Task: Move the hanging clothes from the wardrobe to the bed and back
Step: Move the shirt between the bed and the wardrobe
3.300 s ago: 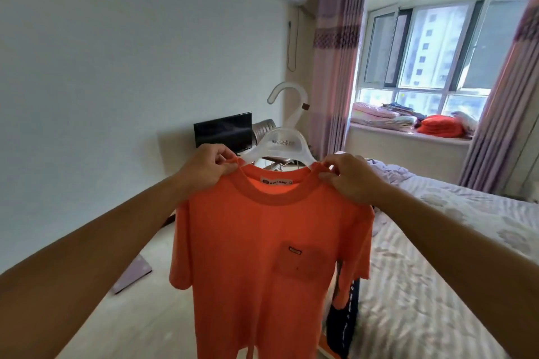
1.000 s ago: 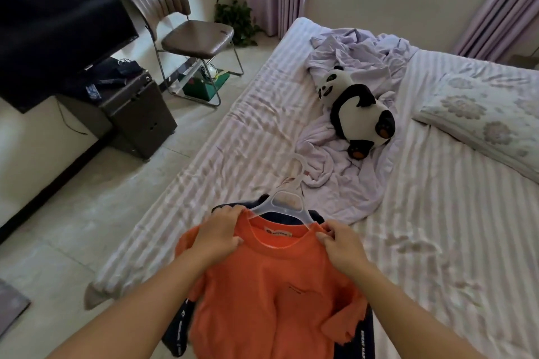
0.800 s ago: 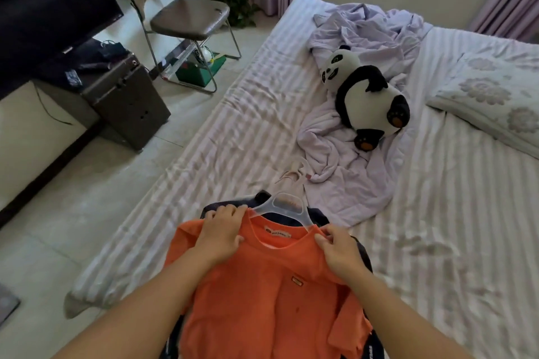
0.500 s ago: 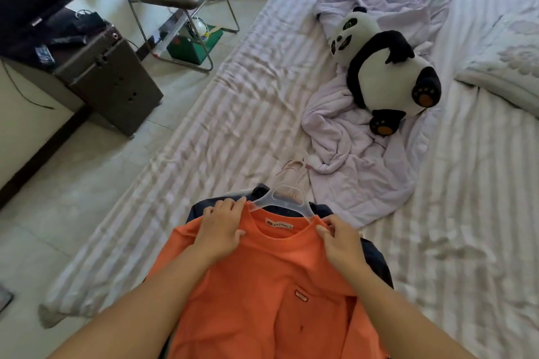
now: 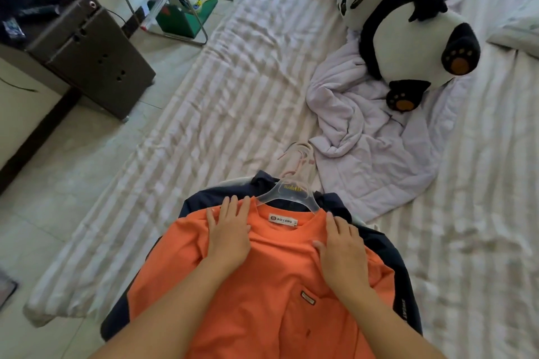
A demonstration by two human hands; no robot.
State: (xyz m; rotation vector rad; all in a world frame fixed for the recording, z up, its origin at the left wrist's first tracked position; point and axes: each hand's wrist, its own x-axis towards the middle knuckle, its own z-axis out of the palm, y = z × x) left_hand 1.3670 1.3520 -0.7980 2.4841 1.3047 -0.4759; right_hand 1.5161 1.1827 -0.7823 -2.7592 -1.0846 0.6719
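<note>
Palms of the left hand (image 5: 230,234) and right hand (image 5: 342,253) lie flat and unclenched on the orange T-shirt (image 5: 262,294), apparently smoothing it atop the navy garment (image 5: 388,251) at the bed (image 5: 233,102) edge.

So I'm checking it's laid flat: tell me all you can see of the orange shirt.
The orange shirt is a knit-looking tee with a white neck label and a small chest patch. It lies front up, on a clear hanger, atop a navy garment at the bed's edge. Left hand and right hand press flat on it.
</note>
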